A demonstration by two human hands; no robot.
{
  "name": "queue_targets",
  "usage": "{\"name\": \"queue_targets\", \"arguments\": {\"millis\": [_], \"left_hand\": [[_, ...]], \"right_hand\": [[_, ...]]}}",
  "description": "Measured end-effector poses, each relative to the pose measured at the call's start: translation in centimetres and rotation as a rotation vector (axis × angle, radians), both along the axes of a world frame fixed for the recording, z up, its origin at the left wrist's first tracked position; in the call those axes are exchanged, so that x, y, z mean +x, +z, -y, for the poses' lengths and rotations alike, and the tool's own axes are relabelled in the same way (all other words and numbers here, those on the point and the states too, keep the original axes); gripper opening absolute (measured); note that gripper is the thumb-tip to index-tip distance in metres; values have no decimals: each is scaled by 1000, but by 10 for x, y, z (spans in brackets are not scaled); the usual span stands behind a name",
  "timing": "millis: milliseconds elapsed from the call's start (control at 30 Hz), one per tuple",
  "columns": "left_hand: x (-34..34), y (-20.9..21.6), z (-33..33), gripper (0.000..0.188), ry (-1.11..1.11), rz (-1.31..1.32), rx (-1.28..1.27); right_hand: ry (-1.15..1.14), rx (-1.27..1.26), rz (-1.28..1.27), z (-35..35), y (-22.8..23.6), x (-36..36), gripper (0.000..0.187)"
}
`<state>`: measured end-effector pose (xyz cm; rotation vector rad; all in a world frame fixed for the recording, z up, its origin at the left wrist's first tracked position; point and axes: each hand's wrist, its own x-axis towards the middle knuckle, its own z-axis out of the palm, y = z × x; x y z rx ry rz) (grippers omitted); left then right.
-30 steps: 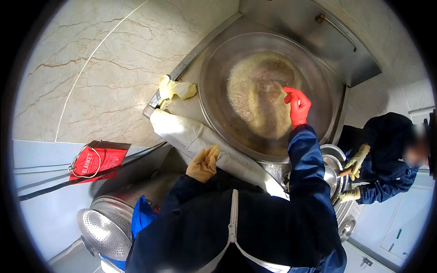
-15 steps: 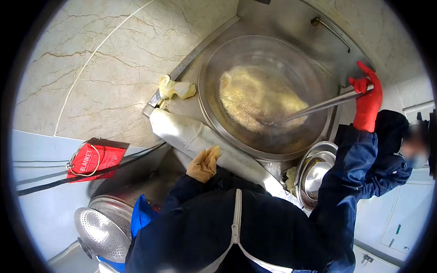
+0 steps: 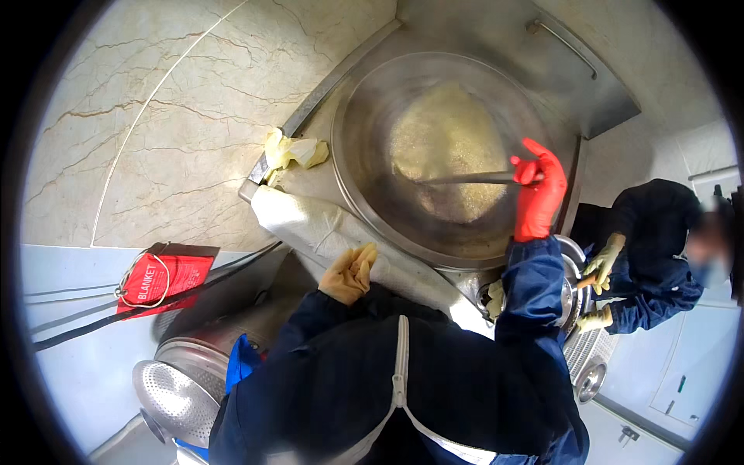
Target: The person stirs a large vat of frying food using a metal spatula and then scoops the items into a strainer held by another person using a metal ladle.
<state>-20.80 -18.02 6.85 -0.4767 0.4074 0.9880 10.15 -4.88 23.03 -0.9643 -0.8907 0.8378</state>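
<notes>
My right hand [image 3: 540, 190], in a red rubber glove, grips the handle of a long-handled metal stirring tool [image 3: 469, 178] over a large round wok [image 3: 370, 97]. The tool's far end dips into pale yellow, bubbling food [image 3: 446, 128], which hides its head, so its exact kind cannot be told. Steam blurs part of the wok. My left hand [image 3: 349, 274], in a thin pale glove, is held in front of my body, fingers curled together with nothing visible in them. It is close to a white padded cloth [image 3: 310, 225] along the wok's near edge.
A crumpled pale cloth [image 3: 298, 149] lies left of the wok. A red pouch [image 3: 163, 280] hangs by cables at the left. Perforated metal strainers [image 3: 177, 399] stand at lower left. At right, a co-worker's gloved hands [image 3: 607, 263] work over metal bowls, beside a perforated basket [image 3: 585, 358].
My right hand has moved left and nearer, now over the wok's right side, and the tool has swung across the food. The co-worker's hands and the perforated basket have come into view.
</notes>
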Motion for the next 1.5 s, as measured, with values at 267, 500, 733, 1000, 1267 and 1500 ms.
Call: {"name": "queue_targets", "arguments": {"millis": [267, 500, 733, 1000, 1267, 1500], "left_hand": [[-4, 0, 0, 43, 52, -83, -16], [1, 4, 0, 41, 35, -73, 15], [2, 8, 5, 39, -6, -65, 72], [11, 3, 13, 40, -28, -57, 39], [19, 9, 6, 39, -40, -48, 67], [19, -3, 5, 43, -24, 0, 38]], "right_hand": [[-37, 181, 184, -37, -57, -37, 25], [63, 128, 550, -37, -112, -26, 22], [-90, 165, 275, -59, -55, 31, 22], [-83, 43, 378, -26, 133, 75, 37], [161, -108, 522, 25, 143, 41, 39], [199, -191, 475, 22, 51, 41, 28]]}}
